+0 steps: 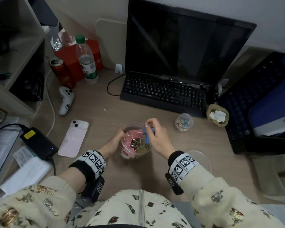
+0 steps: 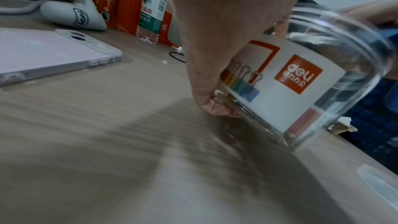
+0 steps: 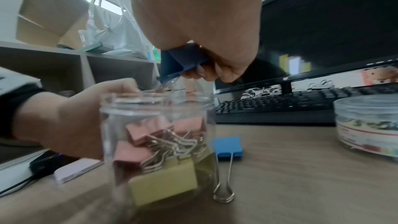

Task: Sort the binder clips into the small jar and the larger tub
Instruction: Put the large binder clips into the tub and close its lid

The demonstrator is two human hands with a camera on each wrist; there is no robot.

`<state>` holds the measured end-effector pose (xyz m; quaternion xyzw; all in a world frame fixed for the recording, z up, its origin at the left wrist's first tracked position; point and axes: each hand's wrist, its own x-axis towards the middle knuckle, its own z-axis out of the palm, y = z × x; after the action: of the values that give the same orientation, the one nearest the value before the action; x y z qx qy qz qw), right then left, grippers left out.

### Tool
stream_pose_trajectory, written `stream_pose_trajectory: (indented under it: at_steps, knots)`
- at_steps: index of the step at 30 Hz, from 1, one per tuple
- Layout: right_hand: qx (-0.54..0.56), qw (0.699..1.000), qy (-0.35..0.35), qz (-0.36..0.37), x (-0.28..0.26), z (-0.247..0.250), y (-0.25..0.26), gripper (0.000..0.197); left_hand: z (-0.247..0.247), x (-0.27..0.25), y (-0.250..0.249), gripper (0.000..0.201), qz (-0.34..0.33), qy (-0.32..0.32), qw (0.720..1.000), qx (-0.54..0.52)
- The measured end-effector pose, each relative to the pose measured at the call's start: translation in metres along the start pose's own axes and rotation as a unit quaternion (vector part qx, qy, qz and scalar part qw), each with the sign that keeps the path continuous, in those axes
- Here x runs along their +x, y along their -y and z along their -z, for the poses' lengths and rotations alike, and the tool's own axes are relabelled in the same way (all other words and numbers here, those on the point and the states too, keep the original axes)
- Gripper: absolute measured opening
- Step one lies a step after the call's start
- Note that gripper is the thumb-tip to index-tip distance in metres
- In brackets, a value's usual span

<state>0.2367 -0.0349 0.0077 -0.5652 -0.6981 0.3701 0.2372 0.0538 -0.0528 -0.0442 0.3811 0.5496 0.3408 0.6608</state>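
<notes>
Steadying the larger tub with the left hand — fingers curled round its wall, the little finger tucked low near the base in the left wrist view, the tub tipped off its base there. Pinching a blue binder clip with the right hand, fingers closed on it just above the tub's open mouth, body hanging roughly downward over the rim. Already inside: pink binder clips tangled by their wire handles, and a yellow binder clip at the bottom. Another blue clip lying flat on the desk just beside the tub, wire handles pointing toward the right wrist camera, nearer the right hand than the left. Small jar standing well apart to the right, near the keyboard, holding smaller clips — colours hard to make out. Likely next: letting go straight down, since the mouth sits directly beneath the held clip. Hard to tell whether the clip's wire handles already reach into the opening; motion blur smears the fingers, and the palm hides part of the clip in the right wrist view.
</notes>
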Motion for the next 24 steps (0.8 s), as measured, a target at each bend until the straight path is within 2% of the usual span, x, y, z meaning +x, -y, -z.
stream_pose_trajectory:
  at_steps: [4, 8, 11, 17, 22, 24]
  knots:
    - [-0.133, 0.991, 0.01, 0.014, 0.001, -0.017, -0.003, 0.02, -0.002, -0.002, -0.003, 0.056, -0.015, 0.0, 0.999, -0.028]
    - [-0.295, 0.954, 0.025, 0.045, 0.0, -0.02, -0.005, 0.021, 0.0, 0.0, 0.001, 0.064, -0.018, -0.01, 0.999, -0.032]
    - [-0.319, 0.946, 0.021, 0.053, -0.002, -0.02, -0.003, 0.018, 0.002, 0.001, 0.003, 0.08, -0.025, -0.009, 1.0, -0.003]
    - [-0.348, 0.936, 0.004, 0.061, -0.004, -0.021, 0.001, 0.019, 0.004, 0.001, 0.003, 0.088, -0.028, 0.003, 0.999, 0.02]
    - [-0.396, 0.917, 0.004, 0.041, -0.005, -0.02, 0.004, 0.043, 0.003, 0.002, 0.002, 0.076, -0.033, 0.007, 0.999, 0.02]
    - [-0.388, 0.919, -0.016, 0.066, -0.006, -0.021, 0.0, 0.035, 0.002, 0.001, 0.002, 0.078, -0.036, 0.002, 0.999, 0.02]
